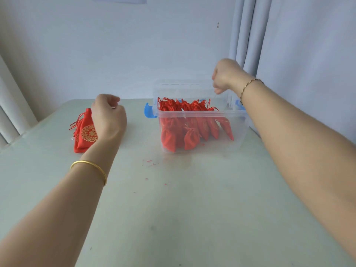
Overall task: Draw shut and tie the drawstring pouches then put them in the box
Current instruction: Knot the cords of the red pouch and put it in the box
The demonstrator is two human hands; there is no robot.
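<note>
Your left grip (108, 116) hovers low over the loose pouches (84, 133), a small pile of red cloth bags lying near the far left corner of the surface (173, 209). The top bag shows a round gold pattern, and its red cords trail out toward the left edge. The grip's fingers are curled in, with thumb and forefinger close together at the far side. The back of the hand covers the pile's right part, so you cannot tell whether the fingers pinch a cord or hold nothing. A gold bangle (90, 166) sits on that wrist.

Your right grip (227, 76) is raised above the far rim of the box (202, 112), clear of it. Its fingers are curled down and under, seen from the back of the hand, and nothing red shows in them. A thin bracelet (248, 86) circles that wrist.

The box is clear plastic, lidless, and stands toward the far right edge of the surface, well apart from the pile. A blue latch (149, 110) hangs at its left end, and a second blue latch (239, 104) shows at its right end, partly behind your forearm. Inside, the packed pouches (173, 132) stand in a row, tied necks upward. Those on the right lean over, and their cords poke just above the near rim.

Small red thread scraps (150, 162) lie on the surface just in front of the box. A pale wall (134, 45) rises behind the far edge, and a pale curtain (289, 45) hangs at the right.
</note>
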